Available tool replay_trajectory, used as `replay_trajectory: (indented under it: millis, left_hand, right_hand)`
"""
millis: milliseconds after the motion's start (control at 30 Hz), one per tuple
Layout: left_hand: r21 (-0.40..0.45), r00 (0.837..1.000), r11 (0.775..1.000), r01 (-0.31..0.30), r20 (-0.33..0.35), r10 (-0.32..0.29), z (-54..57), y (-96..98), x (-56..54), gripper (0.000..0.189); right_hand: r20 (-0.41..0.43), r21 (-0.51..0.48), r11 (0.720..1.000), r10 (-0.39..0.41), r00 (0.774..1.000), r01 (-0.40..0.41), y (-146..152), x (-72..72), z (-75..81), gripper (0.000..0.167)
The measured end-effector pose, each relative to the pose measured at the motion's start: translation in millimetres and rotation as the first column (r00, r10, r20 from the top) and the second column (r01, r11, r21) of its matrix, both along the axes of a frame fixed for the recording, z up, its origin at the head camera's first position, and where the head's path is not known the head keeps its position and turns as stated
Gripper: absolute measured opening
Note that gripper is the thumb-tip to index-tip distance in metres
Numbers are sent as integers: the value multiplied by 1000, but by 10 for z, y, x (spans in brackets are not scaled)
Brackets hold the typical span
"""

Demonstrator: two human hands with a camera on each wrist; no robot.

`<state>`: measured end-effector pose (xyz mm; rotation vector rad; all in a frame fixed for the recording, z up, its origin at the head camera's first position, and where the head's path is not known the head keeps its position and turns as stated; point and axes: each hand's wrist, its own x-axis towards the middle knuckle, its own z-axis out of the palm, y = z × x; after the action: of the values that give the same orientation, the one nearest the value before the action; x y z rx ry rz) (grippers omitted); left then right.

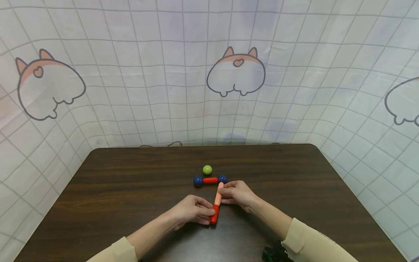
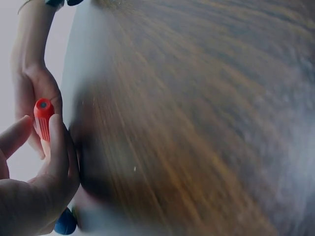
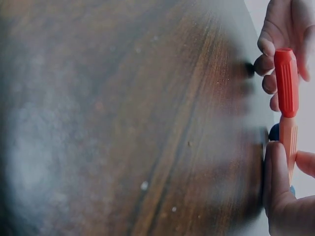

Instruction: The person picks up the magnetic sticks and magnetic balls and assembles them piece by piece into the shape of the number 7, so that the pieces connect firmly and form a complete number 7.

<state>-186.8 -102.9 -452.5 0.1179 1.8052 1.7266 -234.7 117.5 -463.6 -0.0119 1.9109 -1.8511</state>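
Two magnetic building sticks stand joined end to end: a red stick (image 1: 214,214) nearer the body and a peach stick (image 1: 218,198) beyond it. Thumb and finger of my left hand (image 1: 191,211) close around the red stick from both sides. My right hand (image 1: 240,195) pinches the peach stick, its thumb and index on opposite sides in the right wrist view. A small grey disc shows in the free end of the red stick (image 2: 44,109). Just past the peach tip lies another red stick (image 1: 210,180) between two blue balls (image 1: 198,181).
A green ball (image 1: 207,170) rests behind the blue-ended bar on the dark wooden table (image 1: 131,174). A black object (image 1: 273,253) shows by the right sleeve at the front. White grid-patterned cloth (image 1: 157,72) surrounds the table's back and sides.
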Motion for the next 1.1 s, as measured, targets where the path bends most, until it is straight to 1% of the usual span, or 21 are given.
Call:
replay_trajectory:
  millis: [100,167,333,467,567,633,733,933,1100]
  left_hand:
    - [-28,999,1000,0,-43,-2,14,-46,-20,30]
    - [-49,996,999,-5,-84,1,28,-81,-45,30]
    - [-84,983,996,-25,-181,9,64,-167,-128,31]
    - [-91,974,994,-66,-222,44,106,-205,-189,34]
    - [-111,966,988,-105,-248,75,144,-206,-219,34]
    - [-134,958,984,-121,-275,80,160,-208,-236,34]
    - [-157,943,976,-153,-318,97,168,-207,-269,31]
    - [-162,902,953,-256,-395,175,147,-193,-358,26]
    - [-162,870,935,-315,-443,217,130,-164,-448,25]
  right_hand:
    - [2,-10,1000,1,1000,-1,3,0,-10,45]
    - [3,-16,1000,1,1000,-1,5,-7,-18,44]
    - [5,-15,1000,5,1000,-5,4,-16,-32,41]
    - [4,-8,1000,8,1000,-8,3,-11,-25,40]
    - [3,-3,1000,7,1000,-7,2,-10,-18,41]
    - [4,-5,1000,4,1000,-4,2,-10,-16,41]
    - [3,-9,1000,3,1000,-3,3,-9,-20,41]
    - [0,-4,1000,11,1000,-11,3,-13,-26,42]
    - [9,-14,1000,4,1000,-4,5,-14,-33,43]
